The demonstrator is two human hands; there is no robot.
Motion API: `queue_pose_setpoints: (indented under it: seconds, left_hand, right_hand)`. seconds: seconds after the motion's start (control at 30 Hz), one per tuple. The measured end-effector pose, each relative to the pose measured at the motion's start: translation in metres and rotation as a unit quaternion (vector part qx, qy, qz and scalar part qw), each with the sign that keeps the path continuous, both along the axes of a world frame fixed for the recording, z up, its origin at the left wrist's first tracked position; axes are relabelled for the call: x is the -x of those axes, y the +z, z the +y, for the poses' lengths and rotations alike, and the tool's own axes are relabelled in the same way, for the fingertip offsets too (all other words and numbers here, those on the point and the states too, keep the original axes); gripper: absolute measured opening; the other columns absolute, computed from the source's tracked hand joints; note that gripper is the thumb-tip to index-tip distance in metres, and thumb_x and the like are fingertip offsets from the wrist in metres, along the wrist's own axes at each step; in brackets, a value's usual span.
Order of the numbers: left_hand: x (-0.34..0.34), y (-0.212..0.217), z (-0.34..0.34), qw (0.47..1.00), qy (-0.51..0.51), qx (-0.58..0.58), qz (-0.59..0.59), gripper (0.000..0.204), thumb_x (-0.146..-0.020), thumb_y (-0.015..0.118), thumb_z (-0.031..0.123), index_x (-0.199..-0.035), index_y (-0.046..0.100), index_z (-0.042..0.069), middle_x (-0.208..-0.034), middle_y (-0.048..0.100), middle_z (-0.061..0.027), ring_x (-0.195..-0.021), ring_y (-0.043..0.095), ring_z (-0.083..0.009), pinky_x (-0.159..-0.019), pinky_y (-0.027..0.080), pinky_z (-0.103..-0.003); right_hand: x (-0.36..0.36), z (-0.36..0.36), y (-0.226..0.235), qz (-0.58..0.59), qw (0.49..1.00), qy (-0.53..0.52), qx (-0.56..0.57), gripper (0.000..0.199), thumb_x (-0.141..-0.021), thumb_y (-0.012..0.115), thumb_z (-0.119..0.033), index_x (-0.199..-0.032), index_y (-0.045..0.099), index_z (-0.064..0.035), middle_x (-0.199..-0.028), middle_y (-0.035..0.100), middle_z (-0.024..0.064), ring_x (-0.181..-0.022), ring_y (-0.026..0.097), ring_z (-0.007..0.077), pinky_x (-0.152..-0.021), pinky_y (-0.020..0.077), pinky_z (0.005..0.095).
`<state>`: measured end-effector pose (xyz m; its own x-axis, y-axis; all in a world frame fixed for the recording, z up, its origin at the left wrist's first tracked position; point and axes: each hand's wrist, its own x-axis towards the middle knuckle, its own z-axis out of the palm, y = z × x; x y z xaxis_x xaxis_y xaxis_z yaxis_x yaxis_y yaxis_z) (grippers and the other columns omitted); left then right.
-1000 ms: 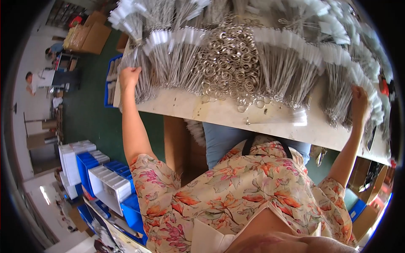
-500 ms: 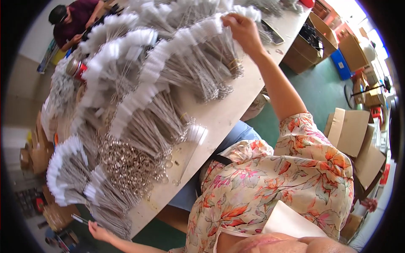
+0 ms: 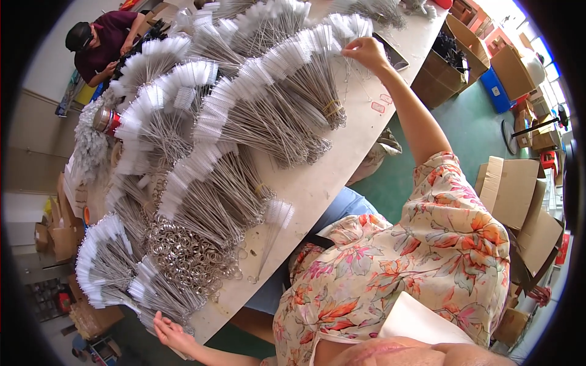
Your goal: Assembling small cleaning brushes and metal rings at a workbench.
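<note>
Many wire brushes (image 3: 262, 128) with white bristle heads and twisted metal stems lie in overlapping bunches across the table. At the far right end of a long bunch, my right hand (image 3: 368, 53) has thumb and fingertips pinched together beside the bristle heads. Thin wire stems show just below it, but what the fingertips hold is too small to make out. My left hand (image 3: 173, 334) is at the near left table corner, fingers apart and slightly curled, beside a smaller bunch of brushes (image 3: 165, 293). A heap of shiny metal rings (image 3: 189, 250) lies between bunches.
A few brushes (image 3: 278, 216) lie apart near the table's (image 3: 305, 183) front edge. A red tin (image 3: 106, 120) stands among bunches at left. Another person (image 3: 104, 43) works at the far left. Cardboard boxes (image 3: 436, 76) and a blue crate (image 3: 494, 90) stand on the floor at right.
My right hand has moved slightly right and down, away from the bristle heads. My left hand has moved right, and its fingers have spread. The view has shifted a little.
</note>
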<state>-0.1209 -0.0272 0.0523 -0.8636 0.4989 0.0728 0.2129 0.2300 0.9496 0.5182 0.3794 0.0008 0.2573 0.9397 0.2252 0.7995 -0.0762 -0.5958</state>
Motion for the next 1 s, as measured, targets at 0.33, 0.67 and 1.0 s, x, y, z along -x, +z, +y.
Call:
queue_pose_setpoints:
  seconds: [0.33,0.67,1.0]
  left_hand:
    - [-0.067,0.003,0.035,0.888,-0.135,-0.287,-0.333,0.023,-0.094,0.046,0.024,-0.089,0.053,0.003,-0.069,0.040,0.0009,-0.056,0.034,-0.0048,-0.044,0.026,-0.016]
    - [-0.200,0.007,0.117,0.905,-0.381,-0.186,0.024,0.022,-0.088,0.047,0.004,-0.108,0.055,-0.002,-0.072,0.054,-0.0042,-0.058,0.050,-0.0081,-0.048,0.041,-0.021]
    - [-0.177,-0.013,0.086,0.892,-0.282,-0.246,0.252,0.011,-0.078,0.059,-0.006,-0.088,0.055,-0.003,-0.097,0.054,-0.0149,-0.074,0.061,-0.0215,-0.064,0.053,-0.026]
  right_hand:
    - [0.033,-0.025,0.081,0.015,0.990,0.022,-0.141,0.030,-0.088,0.048,-0.031,-0.081,0.067,-0.0093,-0.068,0.062,0.0086,-0.059,0.056,0.0157,-0.059,0.0454,0.0316]
    - [0.305,-0.196,0.078,0.550,0.645,0.513,0.135,0.019,-0.093,0.046,-0.016,-0.106,0.054,-0.0031,-0.107,0.053,0.0076,-0.103,0.050,0.0166,-0.088,0.0456,0.0334]
    - [0.326,-0.214,0.037,0.489,0.693,0.471,0.242,0.033,-0.092,0.048,-0.032,-0.091,0.066,-0.0037,-0.091,0.063,0.0060,-0.085,0.059,0.0152,-0.079,0.0477,0.0284]
